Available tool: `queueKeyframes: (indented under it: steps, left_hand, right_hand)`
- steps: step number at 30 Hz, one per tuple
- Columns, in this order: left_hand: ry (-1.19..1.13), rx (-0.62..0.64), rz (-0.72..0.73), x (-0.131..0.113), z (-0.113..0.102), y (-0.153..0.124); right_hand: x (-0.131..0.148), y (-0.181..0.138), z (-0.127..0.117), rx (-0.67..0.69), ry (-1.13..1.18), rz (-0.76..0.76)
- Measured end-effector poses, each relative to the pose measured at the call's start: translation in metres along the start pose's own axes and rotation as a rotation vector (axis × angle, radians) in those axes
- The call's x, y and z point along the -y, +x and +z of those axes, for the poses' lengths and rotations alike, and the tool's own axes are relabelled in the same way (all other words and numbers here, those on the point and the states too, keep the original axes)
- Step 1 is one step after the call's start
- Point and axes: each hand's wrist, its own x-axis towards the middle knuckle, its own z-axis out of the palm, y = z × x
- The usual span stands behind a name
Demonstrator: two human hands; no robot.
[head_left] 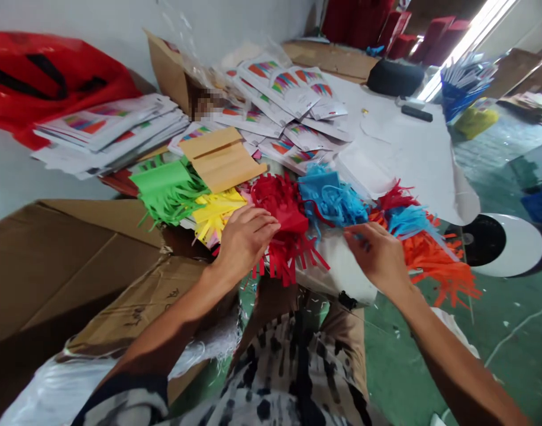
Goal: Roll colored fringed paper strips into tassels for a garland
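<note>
Crimson fringed tissue paper (pixel 291 216) hangs over the near edge of the table. My left hand (pixel 244 239) lies at its left side, fingers bent and pressed together on it, thumb hidden. Yellow fringed paper (pixel 213 216) is just beyond that wrist, with green fringed paper (pixel 164 186) farther left. My right hand (pixel 380 254) is closed in a pinch below the blue fringed paper (pixel 328 192); what its fingertips hold, if anything, cannot be made out. Orange fringed paper (pixel 431 254) hangs over the edge to the right of this hand.
Printed white packets (pixel 280 89) lie piled at the back, with another stack (pixel 106 130) at left. A brown paper envelope (pixel 224 160) rests beside the green fringe. Open cardboard boxes (pixel 76 260) stand at lower left. A round black-and-white stool (pixel 510 245) is at right.
</note>
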Motion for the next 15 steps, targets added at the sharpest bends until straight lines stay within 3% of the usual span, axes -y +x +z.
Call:
queueKeyframes:
  steps: [4, 8, 12, 15]
  left_hand:
    - [-0.002, -0.138, 0.014, -0.001, -0.006, 0.001]
    - [0.008, -0.258, 0.029, -0.008, -0.019, 0.010]
    - [-0.142, -0.298, 0.025, -0.024, -0.032, 0.024]
    - [-0.306, -0.406, -0.092, -0.036, -0.040, 0.034]
  right_hand:
    - [0.042, 0.023, 0.024, 0.101, 0.271, -0.014]
    - [0.069, 0.039, 0.028, 0.060, 0.490, -0.045]
    - [0.082, 0.050, 0.004, -0.034, 0.766, 0.004]
    - [0.087, 0.059, -0.035, -0.210, 0.778, -0.053]
